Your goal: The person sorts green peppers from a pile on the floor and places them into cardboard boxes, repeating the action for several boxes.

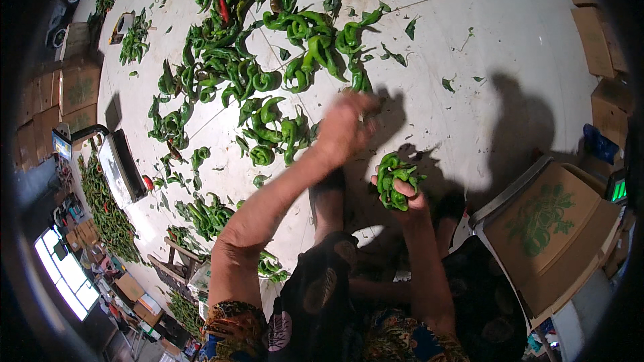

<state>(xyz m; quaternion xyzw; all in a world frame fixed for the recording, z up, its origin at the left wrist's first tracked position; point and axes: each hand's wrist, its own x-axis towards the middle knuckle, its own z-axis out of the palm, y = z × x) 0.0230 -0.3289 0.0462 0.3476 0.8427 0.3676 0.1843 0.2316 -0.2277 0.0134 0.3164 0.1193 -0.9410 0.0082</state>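
A small bunch of curled green peppers rests in my right hand, whose fingers and thumb are closed round it. My left hand reaches out over the pale floor. It is smeared by motion, so I cannot tell whether its fingers hold anything. Just beyond it lies a green pepper, close to the fingers. To its left is a cluster of twisted green peppers. Farther off spreads a large heap of long green peppers, with a red pepper among them.
On my right stands a cardboard box with a green printed pattern. More cardboard boxes line the far right. A scale stands at the left, with boxes beyond it. Loose leaves litter the pale floor.
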